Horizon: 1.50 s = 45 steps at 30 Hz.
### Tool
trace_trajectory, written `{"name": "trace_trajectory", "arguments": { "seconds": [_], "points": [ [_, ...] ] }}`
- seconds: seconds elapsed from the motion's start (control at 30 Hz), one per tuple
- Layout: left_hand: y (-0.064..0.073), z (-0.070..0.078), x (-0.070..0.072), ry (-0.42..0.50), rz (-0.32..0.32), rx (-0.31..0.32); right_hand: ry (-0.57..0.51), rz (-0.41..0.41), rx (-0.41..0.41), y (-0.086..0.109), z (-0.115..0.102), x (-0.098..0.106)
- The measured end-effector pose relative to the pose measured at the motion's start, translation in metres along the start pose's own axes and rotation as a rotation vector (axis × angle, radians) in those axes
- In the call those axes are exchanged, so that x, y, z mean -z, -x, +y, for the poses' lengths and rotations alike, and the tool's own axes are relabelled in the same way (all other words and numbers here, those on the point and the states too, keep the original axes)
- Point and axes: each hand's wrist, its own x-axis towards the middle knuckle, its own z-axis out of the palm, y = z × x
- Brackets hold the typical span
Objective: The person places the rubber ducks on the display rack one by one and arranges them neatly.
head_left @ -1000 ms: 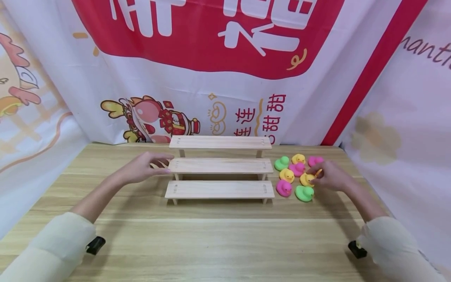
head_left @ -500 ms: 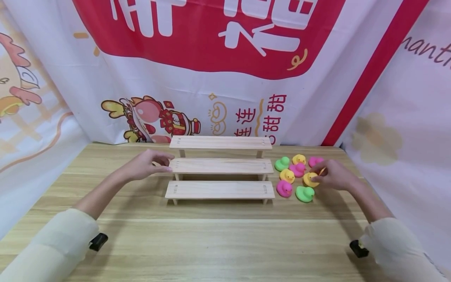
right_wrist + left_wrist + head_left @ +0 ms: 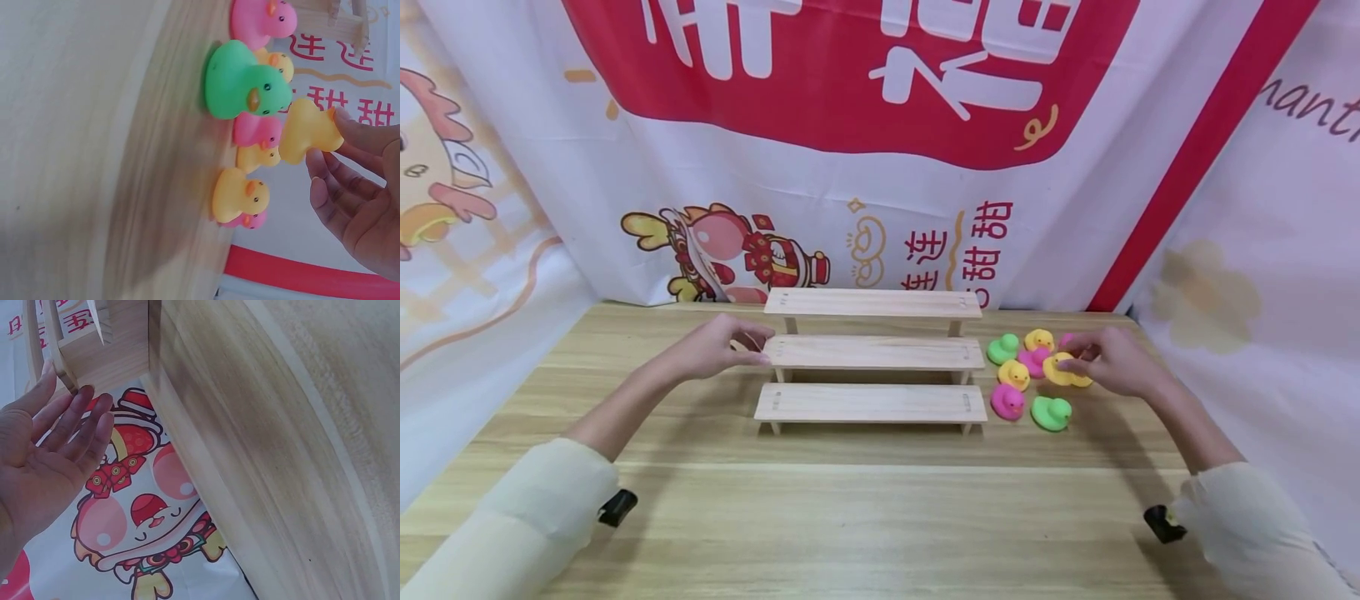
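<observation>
In the head view, my right hand [image 3: 1112, 360] pinches a yellow rubber duck [image 3: 1058, 368] between thumb and fingertips. The right wrist view shows this yellow duck [image 3: 306, 131] raised off the table, its base turned toward the green rubber duck [image 3: 240, 81]. Another yellow duck [image 3: 1081, 381] sits partly hidden beneath the hand. On the other side, my left hand [image 3: 718, 346] holds the left end of the middle board of a three-step wooden display stand [image 3: 872, 352]. The left wrist view has the thumb and fingertips of the left hand [image 3: 50, 450] at the board's end.
Right of the stand, more rubber ducks cluster: a green one [image 3: 1003, 348], a pink one [image 3: 1007, 402] and several others. The wood-grain table [image 3: 850, 517] ends at a printed cloth backdrop [image 3: 820, 192], with cloth on both sides.
My right hand has taken hold of a yellow duck and raised it slightly, uncovering another yellow one behind it. The left hand stays at the stand's end.
</observation>
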Motion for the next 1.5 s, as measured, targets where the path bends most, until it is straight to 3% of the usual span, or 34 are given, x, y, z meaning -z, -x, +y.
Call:
{"name": "trace_trajectory", "arguments": {
  "seconds": [0.33,0.57,0.87,1.5],
  "points": [
    [0.001,-0.007,0.002,0.007,0.012,0.019,0.040,0.027,-0.006,-0.007,-0.021,0.004],
    [-0.003,0.000,0.004,-0.031,-0.021,0.024,0.075,0.064,0.015,-0.011,-0.034,0.006],
    [-0.003,0.007,0.001,-0.003,0.008,0.100,0.015,0.019,-0.028,-0.020,-0.055,0.011],
    [-0.005,0.007,-0.003,0.022,0.041,0.104,-0.142,0.020,0.029,-0.043,-0.077,0.004]
  ]
}}
